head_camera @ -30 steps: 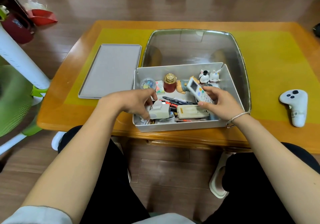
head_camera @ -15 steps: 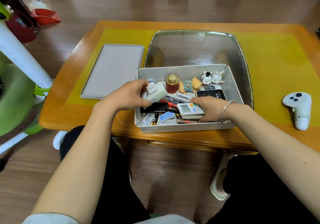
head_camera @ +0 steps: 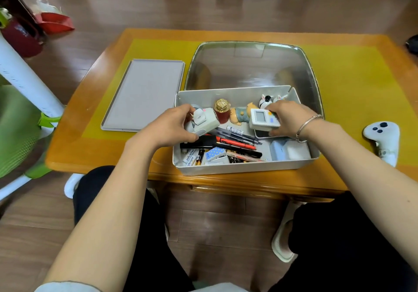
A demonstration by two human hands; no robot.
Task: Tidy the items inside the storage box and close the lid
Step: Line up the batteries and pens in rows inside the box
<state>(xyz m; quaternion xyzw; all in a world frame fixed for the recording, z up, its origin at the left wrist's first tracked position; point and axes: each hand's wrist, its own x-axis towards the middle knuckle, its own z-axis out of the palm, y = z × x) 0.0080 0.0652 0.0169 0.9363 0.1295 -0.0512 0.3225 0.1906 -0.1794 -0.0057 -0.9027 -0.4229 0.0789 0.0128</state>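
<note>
Open grey storage box (head_camera: pixel 246 167) sits at the near edge of the counter (head_camera: pixel 95 151); its lid (head_camera: pixel 144 94) lies flat just to the left. Left hand (head_camera: pixel 167 126) holds a white boxy device (head_camera: pixel 207 122) over the box's left part. Right hand (head_camera: pixel 288 117) holds a white remote with a display (head_camera: pixel 262 120) over the right part. Pens (head_camera: pixel 237 138) and batteries (head_camera: pixel 199 156) lie loose on the box floor.

Soft even daylight, glare on the glossy table (head_camera: pixel 95 120), wide-angle bowing at edges; slight blur throughout
</note>
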